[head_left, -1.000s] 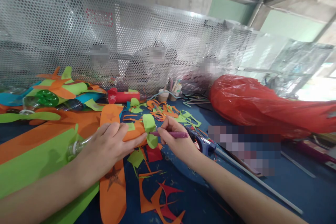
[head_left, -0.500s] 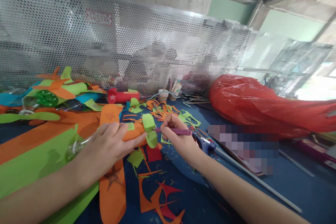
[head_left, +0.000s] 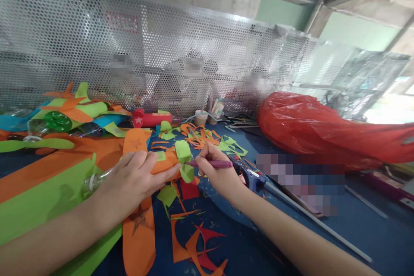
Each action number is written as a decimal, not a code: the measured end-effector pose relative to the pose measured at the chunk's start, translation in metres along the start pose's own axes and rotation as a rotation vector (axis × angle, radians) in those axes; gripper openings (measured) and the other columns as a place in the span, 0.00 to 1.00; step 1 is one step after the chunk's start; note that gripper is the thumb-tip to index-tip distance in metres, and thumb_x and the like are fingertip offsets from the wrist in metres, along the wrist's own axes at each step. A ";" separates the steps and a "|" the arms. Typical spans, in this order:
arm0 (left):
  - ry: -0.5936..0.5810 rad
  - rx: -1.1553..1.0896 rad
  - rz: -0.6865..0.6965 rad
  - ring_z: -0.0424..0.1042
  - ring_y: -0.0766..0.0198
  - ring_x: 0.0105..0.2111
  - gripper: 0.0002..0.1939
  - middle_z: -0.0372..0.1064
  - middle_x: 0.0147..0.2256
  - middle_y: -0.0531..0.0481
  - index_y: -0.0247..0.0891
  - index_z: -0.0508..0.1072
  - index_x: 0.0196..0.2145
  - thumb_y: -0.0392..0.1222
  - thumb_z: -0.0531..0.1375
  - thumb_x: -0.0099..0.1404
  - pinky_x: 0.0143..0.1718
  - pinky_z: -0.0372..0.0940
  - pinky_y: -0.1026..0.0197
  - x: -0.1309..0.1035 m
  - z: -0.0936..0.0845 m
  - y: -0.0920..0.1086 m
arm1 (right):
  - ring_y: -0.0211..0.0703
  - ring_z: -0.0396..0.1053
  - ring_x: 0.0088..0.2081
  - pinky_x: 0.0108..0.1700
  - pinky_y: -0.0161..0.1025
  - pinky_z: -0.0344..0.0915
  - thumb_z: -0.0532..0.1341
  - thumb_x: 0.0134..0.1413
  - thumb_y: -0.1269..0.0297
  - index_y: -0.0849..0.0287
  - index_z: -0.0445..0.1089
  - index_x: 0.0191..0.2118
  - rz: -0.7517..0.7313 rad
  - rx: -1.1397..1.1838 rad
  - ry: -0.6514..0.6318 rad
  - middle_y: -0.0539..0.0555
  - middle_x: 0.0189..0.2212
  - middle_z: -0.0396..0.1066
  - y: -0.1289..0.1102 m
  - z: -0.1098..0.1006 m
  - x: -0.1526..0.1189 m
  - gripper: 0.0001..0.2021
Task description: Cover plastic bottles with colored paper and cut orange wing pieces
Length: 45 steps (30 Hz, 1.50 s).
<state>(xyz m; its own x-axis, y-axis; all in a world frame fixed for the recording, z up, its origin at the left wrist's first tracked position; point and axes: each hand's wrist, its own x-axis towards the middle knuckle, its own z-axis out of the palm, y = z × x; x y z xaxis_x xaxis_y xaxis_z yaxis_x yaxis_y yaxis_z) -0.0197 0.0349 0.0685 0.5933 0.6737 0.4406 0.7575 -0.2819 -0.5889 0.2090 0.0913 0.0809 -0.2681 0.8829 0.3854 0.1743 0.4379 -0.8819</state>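
My left hand is wrapped over a plastic bottle model airplane, its body covered in orange sheet, with the clear bottle neck showing behind the wrist. An orange wing with a dark star drawn on it stretches out below the hand. At the body's right end sit green tail pieces. My right hand grips a purple marker, its tip at the green tail pieces; whether it touches them I cannot tell.
Orange, green and red scraps lie around the model. A blue glue gun with a long white stick rests by my right wrist. Beyond are a red plastic bag, a red bottle model, cups of pens and a perforated metal screen.
My right hand has shifted slightly left with the purple marker, bringing its tip in over the green tail pieces. My left hand and the model stay in place.
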 end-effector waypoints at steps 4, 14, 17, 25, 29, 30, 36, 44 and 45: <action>-0.020 0.000 0.002 0.63 0.53 0.37 0.34 0.64 0.40 0.49 0.68 0.54 0.67 0.39 0.59 0.70 0.38 0.61 0.52 0.000 0.001 0.000 | 0.36 0.56 0.22 0.26 0.35 0.54 0.58 0.52 0.61 0.52 0.56 0.25 -0.017 0.000 -0.002 0.42 0.17 0.58 0.001 0.000 0.000 0.10; -0.032 0.050 -0.007 0.62 0.54 0.37 0.37 0.63 0.38 0.50 0.69 0.52 0.68 0.39 0.61 0.69 0.38 0.61 0.53 0.000 0.002 0.002 | 0.36 0.58 0.22 0.27 0.36 0.54 0.57 0.54 0.60 0.52 0.56 0.25 0.018 0.004 0.007 0.42 0.17 0.59 0.002 0.000 0.001 0.10; -0.020 0.026 -0.015 0.62 0.53 0.37 0.37 0.63 0.38 0.50 0.69 0.52 0.67 0.39 0.61 0.69 0.38 0.60 0.52 0.001 0.002 0.002 | 0.36 0.58 0.21 0.26 0.36 0.54 0.57 0.54 0.60 0.52 0.55 0.26 0.033 0.012 0.006 0.41 0.17 0.60 0.001 -0.001 0.001 0.10; -0.013 0.019 -0.010 0.62 0.52 0.37 0.38 0.64 0.39 0.49 0.68 0.52 0.68 0.40 0.62 0.68 0.38 0.60 0.52 0.002 0.002 0.001 | 0.37 0.60 0.21 0.27 0.36 0.55 0.58 0.53 0.60 0.52 0.56 0.25 0.050 0.033 0.013 0.42 0.16 0.62 0.001 -0.001 0.001 0.10; -0.011 -0.004 -0.021 0.62 0.53 0.37 0.36 0.64 0.38 0.50 0.69 0.51 0.68 0.41 0.60 0.69 0.38 0.59 0.52 0.001 0.004 0.002 | 0.37 0.60 0.21 0.27 0.36 0.55 0.58 0.52 0.61 0.52 0.57 0.25 0.055 0.073 0.043 0.41 0.15 0.61 0.004 -0.001 0.003 0.09; -0.013 -0.004 -0.021 0.62 0.53 0.37 0.36 0.64 0.38 0.50 0.69 0.51 0.68 0.41 0.60 0.69 0.38 0.59 0.53 0.001 0.004 0.002 | 0.37 0.59 0.21 0.26 0.36 0.55 0.59 0.51 0.61 0.52 0.57 0.25 0.052 0.075 0.043 0.41 0.15 0.61 0.005 -0.001 0.003 0.10; -0.037 -0.008 -0.028 0.62 0.53 0.37 0.37 0.64 0.38 0.51 0.70 0.52 0.67 0.39 0.60 0.69 0.39 0.58 0.53 0.000 0.002 0.002 | 0.35 0.58 0.21 0.26 0.35 0.53 0.58 0.52 0.62 0.52 0.55 0.24 0.022 0.051 0.020 0.41 0.16 0.59 0.004 -0.001 0.002 0.10; -0.050 0.060 -0.015 0.63 0.54 0.37 0.39 0.64 0.39 0.50 0.71 0.50 0.68 0.41 0.62 0.69 0.37 0.60 0.54 0.001 0.002 0.002 | 0.36 0.59 0.22 0.27 0.35 0.56 0.57 0.53 0.63 0.52 0.55 0.25 0.017 0.013 0.007 0.41 0.16 0.60 0.002 -0.002 0.002 0.10; -0.050 0.056 -0.017 0.63 0.54 0.37 0.39 0.64 0.39 0.50 0.71 0.49 0.68 0.41 0.62 0.68 0.37 0.60 0.54 0.001 0.002 0.002 | 0.36 0.59 0.22 0.27 0.35 0.56 0.57 0.53 0.62 0.52 0.55 0.25 0.018 0.013 0.007 0.42 0.17 0.60 0.002 -0.002 0.003 0.10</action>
<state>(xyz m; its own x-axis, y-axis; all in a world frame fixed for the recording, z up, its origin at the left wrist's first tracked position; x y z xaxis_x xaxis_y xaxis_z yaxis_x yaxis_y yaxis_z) -0.0184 0.0364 0.0661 0.5655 0.7114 0.4174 0.7497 -0.2323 -0.6197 0.2106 0.0949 0.0802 -0.2582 0.8919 0.3713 0.1665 0.4196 -0.8923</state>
